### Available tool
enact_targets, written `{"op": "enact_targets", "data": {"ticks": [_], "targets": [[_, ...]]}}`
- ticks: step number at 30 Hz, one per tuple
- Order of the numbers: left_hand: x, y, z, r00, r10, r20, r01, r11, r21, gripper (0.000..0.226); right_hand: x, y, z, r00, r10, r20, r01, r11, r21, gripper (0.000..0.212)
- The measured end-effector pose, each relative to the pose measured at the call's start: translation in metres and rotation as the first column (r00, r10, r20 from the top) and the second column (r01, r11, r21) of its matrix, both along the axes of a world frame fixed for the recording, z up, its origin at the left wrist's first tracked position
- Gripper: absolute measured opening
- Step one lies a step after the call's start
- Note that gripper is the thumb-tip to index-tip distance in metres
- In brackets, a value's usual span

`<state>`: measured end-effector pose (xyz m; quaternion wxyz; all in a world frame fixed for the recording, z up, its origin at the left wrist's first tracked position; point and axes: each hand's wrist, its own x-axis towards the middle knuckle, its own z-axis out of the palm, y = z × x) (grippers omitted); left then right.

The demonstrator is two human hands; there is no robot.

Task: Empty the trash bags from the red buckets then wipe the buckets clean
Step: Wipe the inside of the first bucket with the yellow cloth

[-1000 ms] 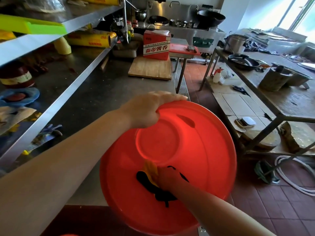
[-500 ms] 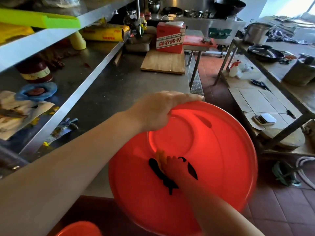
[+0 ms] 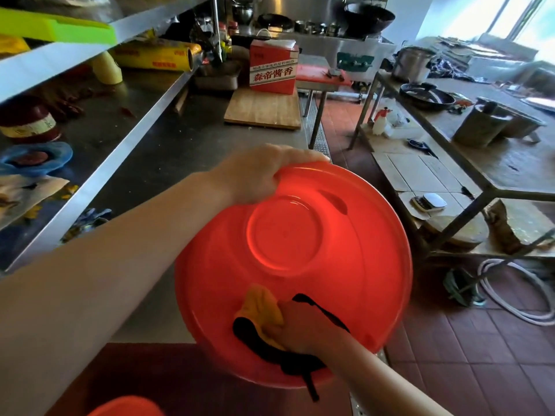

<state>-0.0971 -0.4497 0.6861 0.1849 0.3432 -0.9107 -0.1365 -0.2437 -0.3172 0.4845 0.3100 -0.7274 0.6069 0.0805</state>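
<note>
While L hand (image 3: 264, 172) grips bucket (image 3: 375, 265) rim, R hand (image 3: 303, 328) clutches cloth (image 3: 261, 307) inside, w/ counter (image 3: 168, 157) behind.

Left arm reaches in bare from the lower left, forearm stretched out long, and the left hand (image 3: 264, 172) is curled over the far rim of the red bucket (image 3: 345, 265), fingers hooked down over its edge. Right arm comes up from the bottom right; the right hand (image 3: 303, 328) is down inside, fingers bunched around a yellow cloth (image 3: 261, 307), pressing it to the wall
</note>
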Motion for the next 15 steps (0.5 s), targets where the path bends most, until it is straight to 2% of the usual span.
{"op": "enact_targets", "data": {"ticks": [6,11,15], "targets": [[-0.003,-0.019,0.006,0.992,0.041,0.119,-0.038,0.999,-0.023,0.081,0.004,0.027,0.044,0.998,0.010,0.069,-0.012,1.000,0.025,0.046],[0.011,-0.022,0.002,0.991,0.102,0.085,-0.099,0.994,-0.036,0.081,0.000,0.033,0.056,0.998,0.043,0.043,-0.044,0.999,0.010,0.047],[0.017,-0.015,-0.003,0.996,0.079,0.036,-0.077,0.996,-0.044,0.074,0.001,0.027,0.041,1.000,0.029,0.001,-0.029,1.000,-0.002,0.047]]}}
